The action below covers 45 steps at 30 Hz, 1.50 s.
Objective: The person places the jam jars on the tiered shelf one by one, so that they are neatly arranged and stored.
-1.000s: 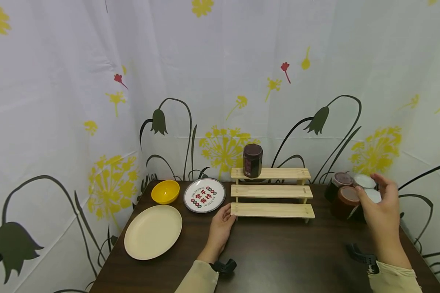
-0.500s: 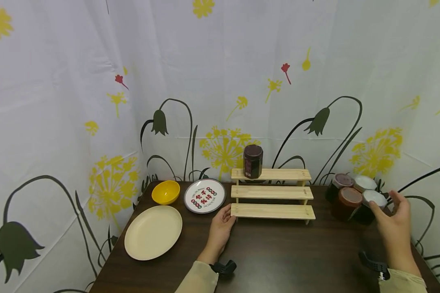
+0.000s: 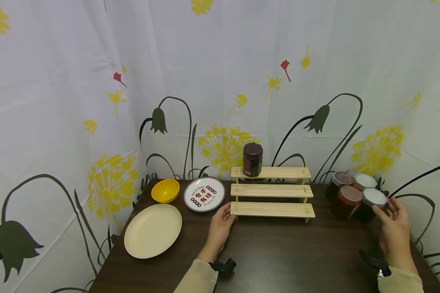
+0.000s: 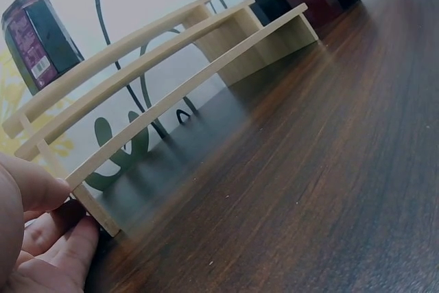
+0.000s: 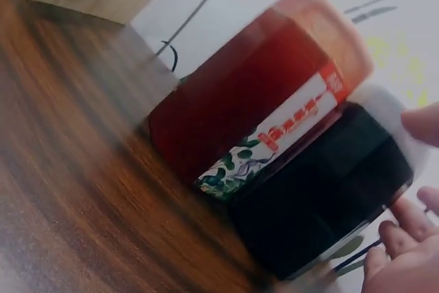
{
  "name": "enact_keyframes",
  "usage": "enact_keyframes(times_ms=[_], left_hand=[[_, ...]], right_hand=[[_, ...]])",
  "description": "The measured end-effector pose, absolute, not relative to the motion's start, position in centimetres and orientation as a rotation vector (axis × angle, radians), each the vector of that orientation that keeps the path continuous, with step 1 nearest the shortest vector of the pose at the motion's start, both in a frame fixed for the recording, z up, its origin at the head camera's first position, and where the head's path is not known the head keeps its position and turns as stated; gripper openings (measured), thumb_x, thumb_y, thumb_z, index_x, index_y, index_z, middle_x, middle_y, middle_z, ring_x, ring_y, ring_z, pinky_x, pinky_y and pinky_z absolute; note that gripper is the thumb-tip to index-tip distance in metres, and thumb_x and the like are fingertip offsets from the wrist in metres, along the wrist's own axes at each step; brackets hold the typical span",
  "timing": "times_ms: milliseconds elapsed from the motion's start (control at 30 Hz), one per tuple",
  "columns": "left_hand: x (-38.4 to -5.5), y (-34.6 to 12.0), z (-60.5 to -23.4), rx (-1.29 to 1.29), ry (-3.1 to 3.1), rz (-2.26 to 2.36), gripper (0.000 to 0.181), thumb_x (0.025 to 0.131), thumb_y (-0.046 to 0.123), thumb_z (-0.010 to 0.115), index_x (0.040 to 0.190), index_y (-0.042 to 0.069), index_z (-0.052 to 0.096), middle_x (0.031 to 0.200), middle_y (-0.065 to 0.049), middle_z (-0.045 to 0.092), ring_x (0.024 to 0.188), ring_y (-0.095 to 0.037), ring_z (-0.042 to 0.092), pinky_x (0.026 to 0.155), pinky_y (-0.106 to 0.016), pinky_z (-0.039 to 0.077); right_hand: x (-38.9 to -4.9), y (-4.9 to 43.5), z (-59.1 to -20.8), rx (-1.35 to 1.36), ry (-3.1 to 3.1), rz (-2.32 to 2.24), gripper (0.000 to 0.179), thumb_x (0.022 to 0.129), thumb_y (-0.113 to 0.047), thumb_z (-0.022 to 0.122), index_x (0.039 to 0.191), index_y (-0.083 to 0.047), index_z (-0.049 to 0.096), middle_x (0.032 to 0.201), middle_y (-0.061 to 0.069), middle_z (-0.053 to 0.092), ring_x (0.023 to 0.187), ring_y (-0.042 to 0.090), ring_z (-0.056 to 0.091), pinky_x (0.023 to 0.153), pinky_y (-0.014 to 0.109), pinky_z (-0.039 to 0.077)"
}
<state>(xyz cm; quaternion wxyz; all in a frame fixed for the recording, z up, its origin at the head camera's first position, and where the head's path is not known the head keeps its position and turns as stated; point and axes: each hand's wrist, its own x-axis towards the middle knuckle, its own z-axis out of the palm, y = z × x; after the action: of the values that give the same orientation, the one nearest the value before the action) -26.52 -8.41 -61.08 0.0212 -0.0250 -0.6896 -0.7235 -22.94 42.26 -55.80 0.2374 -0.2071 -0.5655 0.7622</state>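
Observation:
My left hand (image 3: 220, 230) grips the left end of the lowest plank of a three-tier wooden display rack (image 3: 273, 209); in the left wrist view the thumb lies on the plank and the fingers are beside its leg. At the right, my right hand (image 3: 397, 228) has its thumb and fingers around the white lid of a dark jar (image 3: 374, 198), which stands on the table. A red jar (image 5: 240, 87) with an orange lid stands against it in the right wrist view. Behind are another white-lidded jar (image 3: 364, 181) and a dark jar with a purplish lid (image 3: 341, 180).
A dark jar with a purple label (image 3: 252, 160) stands on the rack's top tier, towards the left. On the left of the brown table (image 3: 278, 252) are a yellow bowl (image 3: 165, 191), a white plate with red print (image 3: 204, 194) and a cream plate (image 3: 153, 231). A patterned curtain (image 3: 220, 81) hangs behind.
My right hand moved from above the jars out to the right, then came in and closed its fingers on the near white-lidded jar. The left hand stays on the rack.

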Motion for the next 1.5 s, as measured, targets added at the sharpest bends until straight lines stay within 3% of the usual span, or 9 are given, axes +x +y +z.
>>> enact_keyframes(times_ms=[200, 333, 667, 800, 1000, 1100, 1200, 1300, 1500], left_hand=[[-26.5, -8.5, -61.1, -0.075, -2.148, -2.219, 0.051, 0.107, 0.0, 0.063, 0.156, -0.007, 0.052, 0.15, -0.028, 0.063, 0.136, -0.037, 0.063, 0.101, -0.016, 0.052], [-26.4, -8.5, -61.2, -0.053, -2.157, -2.224, 0.051, 0.106, -0.001, 0.064, 0.156, -0.006, 0.053, 0.149, -0.028, 0.063, 0.135, -0.036, 0.063, 0.1, -0.015, 0.052], [-26.7, -8.4, -60.9, -0.07, -2.144, -2.23, 0.051, 0.106, -0.001, 0.064, 0.155, -0.006, 0.053, 0.148, -0.028, 0.064, 0.134, -0.036, 0.064, 0.099, -0.014, 0.053], [-26.7, -8.5, -60.7, -0.071, -2.134, -2.233, 0.051, 0.106, -0.002, 0.064, 0.155, -0.006, 0.053, 0.148, -0.029, 0.064, 0.133, -0.037, 0.064, 0.097, -0.013, 0.052], [-26.7, -8.3, -60.9, -0.069, -2.162, -2.211, 0.051, 0.106, -0.001, 0.064, 0.155, -0.007, 0.053, 0.148, -0.029, 0.063, 0.133, -0.037, 0.064, 0.098, -0.013, 0.052], [-26.6, -8.3, -60.9, -0.067, -2.159, -2.215, 0.051, 0.106, -0.002, 0.064, 0.155, -0.007, 0.053, 0.148, -0.03, 0.064, 0.133, -0.037, 0.064, 0.098, -0.013, 0.052], [-26.6, -8.2, -60.9, -0.061, -2.15, -2.221, 0.051, 0.105, -0.002, 0.064, 0.155, -0.006, 0.053, 0.148, -0.029, 0.064, 0.133, -0.036, 0.064, 0.097, -0.012, 0.051], [-26.6, -8.2, -60.8, -0.066, -2.139, -2.236, 0.051, 0.105, -0.003, 0.063, 0.155, -0.006, 0.053, 0.148, -0.029, 0.064, 0.133, -0.036, 0.064, 0.097, -0.013, 0.052], [-26.6, -8.2, -60.8, -0.07, -2.131, -2.251, 0.052, 0.105, -0.003, 0.063, 0.156, -0.006, 0.052, 0.148, -0.029, 0.063, 0.133, -0.036, 0.064, 0.097, -0.013, 0.053]], right_hand=[[-22.8, 43.0, -58.6, -0.189, -1.29, 2.302, 0.082, 0.103, 0.017, 0.054, 0.172, -0.009, 0.018, 0.157, -0.006, 0.044, 0.148, 0.005, 0.044, 0.103, 0.007, 0.048], [-22.6, 43.2, -60.4, -0.038, -1.216, 2.376, 0.076, 0.103, 0.021, 0.05, 0.168, -0.01, 0.027, 0.151, -0.006, 0.052, 0.136, 0.001, 0.055, 0.103, 0.01, 0.051], [-22.9, 43.3, -61.7, -0.079, -1.268, 2.349, 0.069, 0.102, 0.02, 0.054, 0.159, -0.016, 0.04, 0.152, -0.008, 0.05, 0.147, 0.005, 0.043, 0.107, 0.008, 0.047], [-23.4, 43.0, -61.7, -0.181, -1.391, 2.267, 0.075, 0.099, 0.021, 0.059, 0.162, -0.015, 0.039, 0.159, -0.007, 0.045, 0.158, 0.008, 0.034, 0.116, 0.009, 0.041], [-23.3, 43.4, -61.8, -0.299, -1.563, 2.203, 0.085, 0.102, 0.014, 0.061, 0.172, -0.019, 0.025, 0.179, -0.004, 0.026, 0.168, 0.006, 0.01, 0.133, 0.019, 0.014], [-23.4, 43.2, -61.7, -0.379, -1.537, 2.165, 0.081, 0.099, 0.017, 0.065, 0.167, -0.018, 0.037, 0.165, -0.007, 0.044, 0.161, 0.009, 0.03, 0.125, 0.014, 0.033], [-23.6, 43.0, -61.5, -0.408, -1.479, 2.135, 0.076, 0.094, 0.022, 0.067, 0.157, -0.016, 0.049, 0.145, -0.01, 0.057, 0.142, 0.008, 0.049, 0.106, 0.008, 0.048], [-23.7, 42.8, -61.4, -0.39, -1.432, 2.128, 0.073, 0.092, 0.025, 0.067, 0.153, -0.014, 0.054, 0.138, -0.008, 0.06, 0.131, 0.006, 0.054, 0.098, 0.007, 0.052], [-23.6, 42.7, -61.3, -0.361, -1.334, 2.162, 0.074, 0.091, 0.029, 0.064, 0.151, -0.014, 0.054, 0.143, -0.003, 0.055, 0.135, 0.007, 0.052, 0.1, 0.009, 0.052]])
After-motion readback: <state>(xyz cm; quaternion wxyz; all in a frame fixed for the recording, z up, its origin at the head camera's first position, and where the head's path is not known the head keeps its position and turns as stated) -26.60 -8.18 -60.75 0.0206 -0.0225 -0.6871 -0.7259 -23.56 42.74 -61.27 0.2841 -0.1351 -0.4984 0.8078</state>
